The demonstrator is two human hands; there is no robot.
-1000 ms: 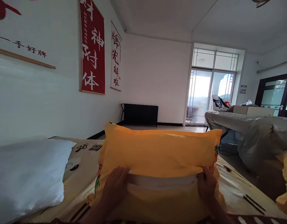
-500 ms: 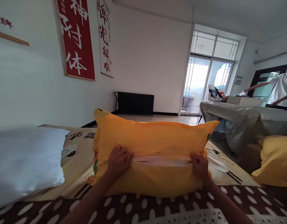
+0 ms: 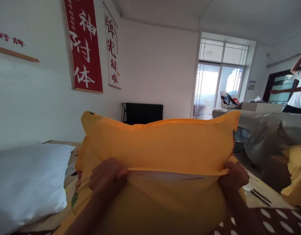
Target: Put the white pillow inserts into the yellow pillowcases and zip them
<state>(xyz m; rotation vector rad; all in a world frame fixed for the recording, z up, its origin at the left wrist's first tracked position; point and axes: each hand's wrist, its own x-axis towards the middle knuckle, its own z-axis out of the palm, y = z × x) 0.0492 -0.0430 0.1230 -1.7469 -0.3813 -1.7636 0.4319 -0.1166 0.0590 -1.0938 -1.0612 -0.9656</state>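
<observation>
Left hand (image 3: 107, 174) and right hand (image 3: 235, 176) clenched on yellow pillow (image 3: 162, 147), now covering more spotted blanket (image 3: 275, 219) beneath them, wall (image 3: 160, 68) beyond.

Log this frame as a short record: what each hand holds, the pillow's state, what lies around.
left hand: grip on the orange pillowcase, at the left end of its opening
right hand: grip at the opening's right end
opening: parted slightly, pale filling showing
left side: white pillow
right side: yellow pillow, partly out of view
background: black panel, covered table, another person
</observation>
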